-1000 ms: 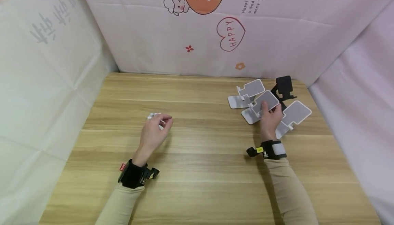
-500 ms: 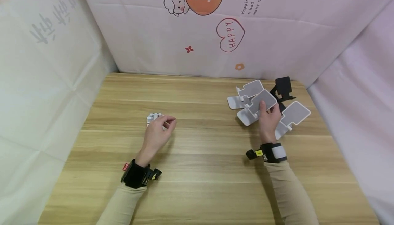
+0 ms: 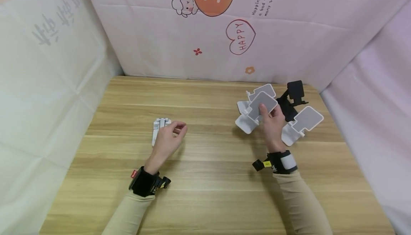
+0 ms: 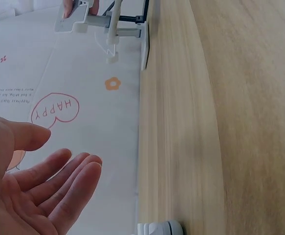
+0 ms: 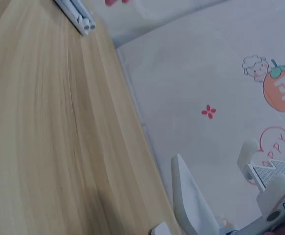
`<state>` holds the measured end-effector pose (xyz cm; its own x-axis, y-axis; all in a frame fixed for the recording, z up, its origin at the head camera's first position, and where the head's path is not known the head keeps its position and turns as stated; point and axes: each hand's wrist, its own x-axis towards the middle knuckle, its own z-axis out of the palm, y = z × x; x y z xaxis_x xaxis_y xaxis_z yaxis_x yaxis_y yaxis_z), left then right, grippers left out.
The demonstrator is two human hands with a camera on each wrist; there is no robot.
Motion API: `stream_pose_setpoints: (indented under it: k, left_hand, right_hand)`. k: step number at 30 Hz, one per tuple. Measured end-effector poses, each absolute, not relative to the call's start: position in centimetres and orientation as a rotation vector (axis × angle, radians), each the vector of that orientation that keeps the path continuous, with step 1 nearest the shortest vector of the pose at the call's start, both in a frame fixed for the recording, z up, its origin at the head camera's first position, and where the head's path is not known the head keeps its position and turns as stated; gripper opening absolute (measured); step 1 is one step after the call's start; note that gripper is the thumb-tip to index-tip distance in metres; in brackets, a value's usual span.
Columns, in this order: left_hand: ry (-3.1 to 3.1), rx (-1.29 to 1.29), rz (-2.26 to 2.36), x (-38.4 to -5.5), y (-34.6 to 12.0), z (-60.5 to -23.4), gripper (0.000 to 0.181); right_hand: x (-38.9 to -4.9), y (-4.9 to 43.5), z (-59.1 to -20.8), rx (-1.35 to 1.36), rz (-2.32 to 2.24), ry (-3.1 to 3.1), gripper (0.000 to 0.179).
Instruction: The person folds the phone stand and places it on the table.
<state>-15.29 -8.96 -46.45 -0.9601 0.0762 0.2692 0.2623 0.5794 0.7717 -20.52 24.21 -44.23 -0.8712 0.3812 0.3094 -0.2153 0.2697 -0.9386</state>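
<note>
In the head view my right hand grips a white phone stand with a grey pad, thumb on the pad and fingers behind it. Its base casts a shadow and looks lifted off the table; the right wrist view shows the same phone stand close up. My left hand hovers with loosely bent fingers, holding nothing, its thumb apart from the fingertips in the left wrist view. Partly hidden under it lies a folded white phone stand. Behind the held one stands another white phone stand.
A black phone stand is at the back right, with a white phone stand in front of it. The wooden table meets a printed cloth at the back, with cloth walls at both sides.
My right hand has moved left with the phone stand, away from the black one and in front of the rear white one. My left hand has shifted slightly right, uncovering more of the folded stand.
</note>
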Motion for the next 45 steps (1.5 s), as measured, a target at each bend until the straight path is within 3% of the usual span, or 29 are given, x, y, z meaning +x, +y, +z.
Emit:
stream_pose_setpoints:
  k: [12, 21, 36, 45]
  left_hand:
    - [-2.641, -0.291, -1.47, -15.3, -8.2, -47.1, 0.036]
    - [-2.622, -0.23, -1.696, -15.2, -7.2, -47.6, 0.04]
    - [-2.468, -0.152, -2.43, -14.8, -4.5, -49.4, 0.054]
    - [-2.399, -0.156, -2.518, -14.5, -3.4, -49.4, 0.053]
  right_hand:
    - [-18.0, 19.9, -40.3, -0.033, 1.736, -2.225, 0.038]
    - [-18.8, 19.7, -42.4, 0.185, 1.911, -2.195, 0.039]
    - [-17.5, 17.6, -42.4, 0.359, 1.995, -2.298, 0.042]
    - [-16.9, 17.0, -42.1, 0.502, 2.043, -2.382, 0.041]
